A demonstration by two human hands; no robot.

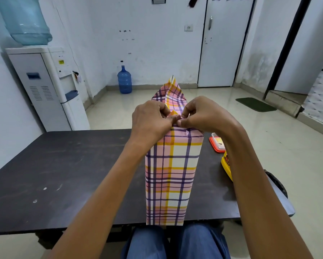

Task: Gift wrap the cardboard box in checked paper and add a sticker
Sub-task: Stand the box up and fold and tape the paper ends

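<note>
A tall box wrapped in pink, yellow and purple checked paper point(169, 176) stands upright at the near edge of the dark table point(63, 174). At its top a pointed paper flap point(172, 94) sticks up behind my hands. My left hand point(153, 120) and my right hand point(203, 114) meet over the top end of the box, with fingers pinching the folded paper there. The cardboard itself is hidden under the paper. No sticker is visible.
A red-lidded plastic container point(217, 144) and a yellow object point(227, 165) lie on the table right of the box, partly behind my right forearm. A water dispenser point(50, 86) stands left beyond the table, a blue bottle point(124, 80) on the floor.
</note>
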